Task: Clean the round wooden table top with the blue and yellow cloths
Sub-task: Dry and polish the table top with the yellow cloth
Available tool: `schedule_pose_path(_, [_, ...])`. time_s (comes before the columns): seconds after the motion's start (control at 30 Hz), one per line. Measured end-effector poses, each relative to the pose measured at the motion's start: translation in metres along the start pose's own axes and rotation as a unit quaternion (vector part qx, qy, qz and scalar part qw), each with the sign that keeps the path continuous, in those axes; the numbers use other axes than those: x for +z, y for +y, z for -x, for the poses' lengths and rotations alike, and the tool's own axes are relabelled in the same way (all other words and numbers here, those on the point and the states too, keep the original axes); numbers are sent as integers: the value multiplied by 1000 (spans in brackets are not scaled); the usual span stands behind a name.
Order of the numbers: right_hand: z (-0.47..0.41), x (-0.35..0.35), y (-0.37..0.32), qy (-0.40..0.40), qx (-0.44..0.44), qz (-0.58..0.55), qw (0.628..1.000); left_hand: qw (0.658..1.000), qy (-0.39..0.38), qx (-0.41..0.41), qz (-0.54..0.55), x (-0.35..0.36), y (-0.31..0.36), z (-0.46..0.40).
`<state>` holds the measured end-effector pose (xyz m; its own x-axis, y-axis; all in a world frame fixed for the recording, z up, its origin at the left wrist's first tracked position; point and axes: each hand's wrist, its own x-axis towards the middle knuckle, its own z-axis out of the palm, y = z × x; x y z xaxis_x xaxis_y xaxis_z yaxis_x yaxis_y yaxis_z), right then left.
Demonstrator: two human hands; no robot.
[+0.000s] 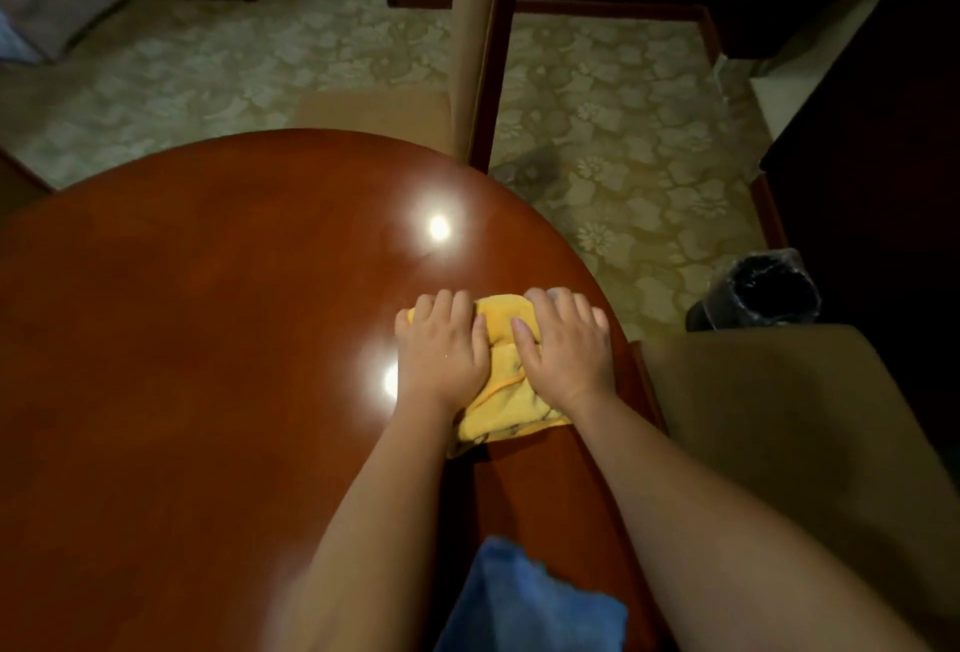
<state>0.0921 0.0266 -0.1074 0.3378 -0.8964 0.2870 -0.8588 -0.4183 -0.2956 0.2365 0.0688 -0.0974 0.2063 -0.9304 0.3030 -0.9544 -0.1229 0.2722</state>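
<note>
A yellow cloth (506, 391) lies bunched on the round glossy wooden table top (208, 339), near its right edge. My left hand (441, 344) presses flat on the cloth's left side, fingers pointing away from me. My right hand (566, 344) presses flat on its right side, fingers reaching the cloth's far end by the table rim. A blue cloth (524, 604) lies on the table close to me, between my forearms, with neither hand touching it.
A tan-seated chair (779, 417) stands at the table's right. Another chair (467, 95) with a tall back stands at the far side. A black bin with a plastic liner (763, 290) sits on the patterned carpet at right. Dark furniture lines the walls.
</note>
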Motion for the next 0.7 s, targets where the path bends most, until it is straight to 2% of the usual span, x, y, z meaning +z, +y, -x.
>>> schedule_pose_path(0.2, [93,-33,2,-9,31,17,999,999,-22,43,15,-21,27,75])
schedule_pose_path(0.37, [144,-50,-3,4,68,19,997,997,-35,71,18,-28,40,102])
schedule_pose_path(0.7, [114,-40,13,27,40,16,999,997,-3,82,1,-10,39,78])
